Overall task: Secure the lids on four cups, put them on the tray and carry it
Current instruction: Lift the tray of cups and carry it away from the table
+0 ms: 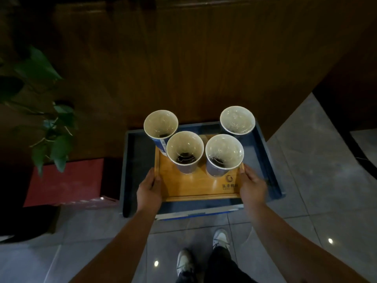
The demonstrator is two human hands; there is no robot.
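Note:
A wooden tray (pixel 195 185) with a logo is held up between my two hands, above a dark blue crate (pixel 267 160) on the floor. My left hand (pixel 148 189) grips its left edge and my right hand (pixel 252 185) grips its right edge. Several blue paper cups with clear lids stand upright on the tray: one at the far left (pixel 160 124), one at the far right (pixel 237 119), one at the near left (pixel 184 150) and one at the near right (pixel 224 153). Dark contents show at the bottom of three cups.
A wooden panel wall (pixel 183 58) rises just behind the crate. A leafy plant (pixel 55 131) and a red box (pixel 67 181) stand at the left. Grey floor tiles (pixel 318 160) stretch right and toward me, where my shoes (pixel 220 238) show.

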